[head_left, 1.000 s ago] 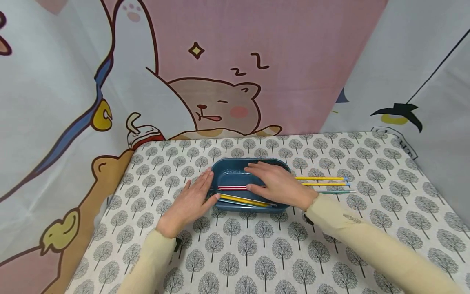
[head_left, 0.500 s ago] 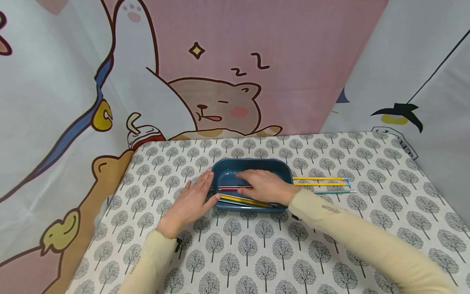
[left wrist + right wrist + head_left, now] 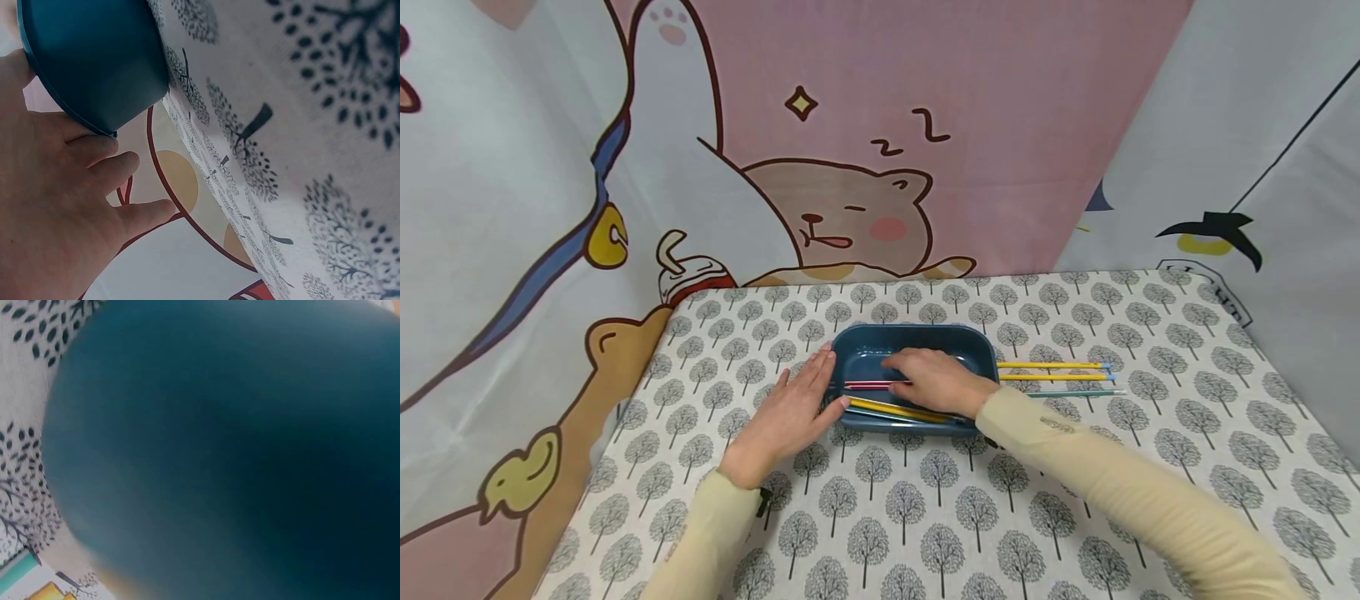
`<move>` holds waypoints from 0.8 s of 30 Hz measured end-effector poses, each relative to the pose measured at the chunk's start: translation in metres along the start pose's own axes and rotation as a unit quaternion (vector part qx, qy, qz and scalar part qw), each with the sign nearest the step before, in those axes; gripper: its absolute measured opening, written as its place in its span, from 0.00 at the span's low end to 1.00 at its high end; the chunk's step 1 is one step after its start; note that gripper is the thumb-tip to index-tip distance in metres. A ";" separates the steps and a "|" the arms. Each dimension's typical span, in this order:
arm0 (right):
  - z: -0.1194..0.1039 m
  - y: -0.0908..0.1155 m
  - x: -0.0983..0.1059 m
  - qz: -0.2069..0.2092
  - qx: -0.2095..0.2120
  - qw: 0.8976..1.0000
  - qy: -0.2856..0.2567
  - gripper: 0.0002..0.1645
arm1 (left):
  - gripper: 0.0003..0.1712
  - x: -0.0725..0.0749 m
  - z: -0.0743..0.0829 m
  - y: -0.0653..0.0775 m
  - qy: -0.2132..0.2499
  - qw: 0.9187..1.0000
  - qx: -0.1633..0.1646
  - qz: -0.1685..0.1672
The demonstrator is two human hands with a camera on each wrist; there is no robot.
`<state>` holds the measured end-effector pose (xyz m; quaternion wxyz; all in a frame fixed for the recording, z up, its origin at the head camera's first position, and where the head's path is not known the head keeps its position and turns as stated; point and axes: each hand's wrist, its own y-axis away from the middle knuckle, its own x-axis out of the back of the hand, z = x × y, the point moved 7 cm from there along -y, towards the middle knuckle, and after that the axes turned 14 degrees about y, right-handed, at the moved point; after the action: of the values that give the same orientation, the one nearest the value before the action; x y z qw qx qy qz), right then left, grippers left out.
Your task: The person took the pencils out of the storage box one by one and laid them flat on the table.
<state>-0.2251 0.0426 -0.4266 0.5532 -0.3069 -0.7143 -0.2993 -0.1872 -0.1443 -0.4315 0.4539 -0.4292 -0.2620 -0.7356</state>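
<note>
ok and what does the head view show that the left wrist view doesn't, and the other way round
Only the head view: the inside of the blue container, with the right hand reaching in, the yellow pencils and red ones lying there, plus two more yellow pencils and a green one to its right.

Only the left wrist view: a close look at the outer wall of the container's left end.

Both: the left hand touching the container's rim, the tree-print cloth and the cartoon backdrop.
</note>
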 end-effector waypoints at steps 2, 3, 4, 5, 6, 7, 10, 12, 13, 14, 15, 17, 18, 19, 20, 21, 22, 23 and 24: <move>0.000 0.000 -0.002 0.001 0.003 1.000 -0.001 0.26 | 0.45 0.000 0.000 0.000 0.000 1.000 0.000 -0.001; -0.001 0.000 -0.003 0.001 0.003 1.000 0.001 0.26 | 0.45 0.000 0.000 0.000 -0.001 1.000 0.001 -0.001; -0.001 0.000 -0.004 0.002 0.004 1.000 0.003 0.26 | 0.45 0.000 0.000 0.000 -0.002 1.000 0.002 -0.001; -0.001 0.000 -0.005 0.002 0.004 1.000 0.005 0.25 | 0.46 0.000 0.000 0.000 -0.002 1.000 0.002 -0.001; -0.001 0.000 -0.006 0.006 0.006 1.000 0.009 0.24 | 0.46 0.000 0.000 0.000 -0.001 1.000 0.002 -0.001; -0.001 0.000 -0.006 0.007 0.006 1.000 0.013 0.23 | 0.46 0.000 0.000 0.000 -0.002 1.000 0.002 -0.001; -0.004 -0.002 -0.008 0.013 0.013 1.000 0.022 0.22 | 0.46 0.000 0.000 0.000 -0.002 1.000 0.003 -0.001; -0.005 -0.003 -0.009 0.018 0.019 0.999 0.024 0.21 | 0.46 0.000 0.000 0.000 -0.003 1.000 0.004 -0.002; -0.006 -0.003 -0.009 0.018 0.019 0.999 0.024 0.20 | 0.46 0.000 0.000 0.000 -0.004 1.000 0.003 -0.002; -0.006 -0.003 -0.010 0.019 0.019 0.999 0.025 0.20 | 0.45 0.000 0.001 0.000 -0.004 1.000 0.003 -0.002; -0.007 -0.003 -0.010 0.020 0.019 0.999 0.027 0.19 | 0.45 0.000 0.001 0.000 -0.005 1.000 0.003 -0.001; -0.007 -0.004 -0.011 0.022 0.018 0.999 0.033 0.18 | 0.45 0.000 0.001 0.000 -0.005 1.000 0.002 -0.001; -0.008 -0.004 -0.012 0.023 0.017 0.999 0.036 0.18 | 0.45 0.000 0.001 0.000 -0.005 1.000 0.001 0.000; -0.008 -0.003 -0.012 0.024 0.017 0.999 0.041 0.17 | 0.45 0.000 0.001 0.000 -0.005 1.000 0.000 0.001; -0.008 -0.004 -0.012 0.026 0.018 0.998 0.046 0.17 | 0.45 0.000 0.001 0.000 -0.005 1.000 0.000 0.001; -0.008 -0.004 -0.012 0.028 0.019 0.998 0.050 0.16 | 0.45 -0.001 0.000 0.000 -0.005 1.000 0.000 0.001; -0.009 -0.004 -0.012 0.032 0.020 0.998 0.054 0.15 | 0.45 -0.001 0.000 0.000 -0.005 1.000 0.001 0.000; -0.009 -0.004 -0.012 0.035 0.021 0.998 0.057 0.15 | 0.45 -0.001 0.000 0.000 -0.006 1.000 0.001 0.000; -0.009 -0.004 -0.011 0.039 0.022 0.997 0.059 0.14 | 0.45 -0.001 0.000 0.000 -0.008 1.000 0.001 -0.001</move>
<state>-0.2204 0.0317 -0.4362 0.6126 -0.3041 -0.6739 -0.2794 -0.1872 -0.1440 -0.4321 0.4516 -0.4340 -0.2668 -0.7325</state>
